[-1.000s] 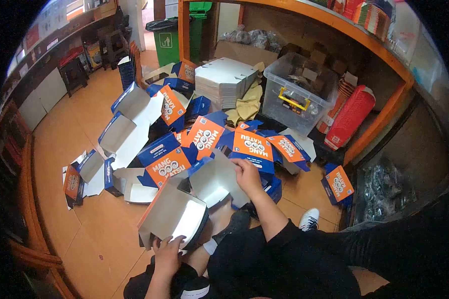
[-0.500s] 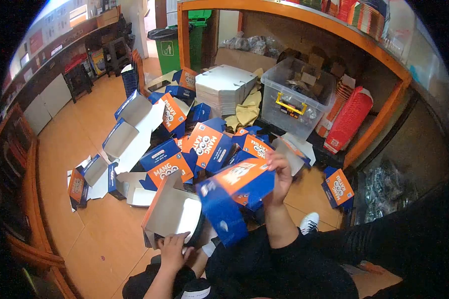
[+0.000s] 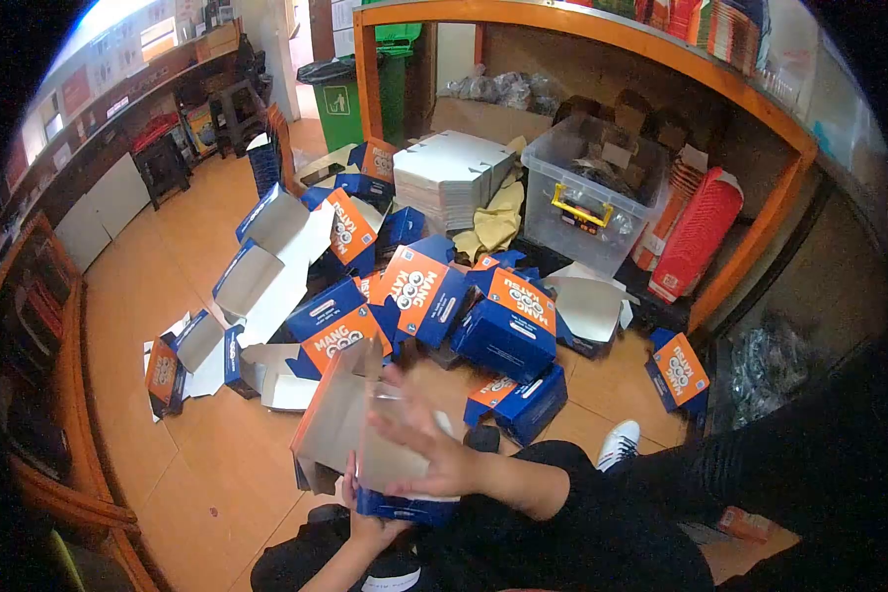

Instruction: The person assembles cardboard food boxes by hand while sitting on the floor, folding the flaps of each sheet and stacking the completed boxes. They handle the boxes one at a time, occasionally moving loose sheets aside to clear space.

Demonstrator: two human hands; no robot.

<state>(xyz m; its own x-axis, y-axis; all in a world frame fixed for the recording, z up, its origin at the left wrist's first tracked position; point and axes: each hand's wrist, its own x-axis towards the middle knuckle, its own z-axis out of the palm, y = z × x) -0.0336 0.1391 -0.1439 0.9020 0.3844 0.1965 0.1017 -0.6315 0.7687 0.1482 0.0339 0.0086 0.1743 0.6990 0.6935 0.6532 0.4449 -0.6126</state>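
A half-folded cardboard box (image 3: 331, 419), pale inside with blue and orange outside, stands tilted in front of me. My left hand (image 3: 370, 523) grips it from below, near its blue lower edge. My right hand (image 3: 429, 454) is held across the front of the box with fingers spread, blurred by motion, and overlaps the opening. Just beyond, a closed blue-and-orange box (image 3: 508, 335) rests on the pile, with another blue box (image 3: 533, 407) below it on the floor.
Several opened boxes (image 3: 252, 281) spread across the wooden floor to the left. Behind the pile are a stack of flat white cardboard (image 3: 449, 183), a clear plastic bin (image 3: 587, 212) and an orange shelf frame (image 3: 582, 25). A single box (image 3: 676, 370) lies at right, near my shoe (image 3: 618, 444).
My right hand has moved left and down to the box at my left hand. The blue-and-orange box it held up is no longer in its fingers. My left hand keeps hold below.
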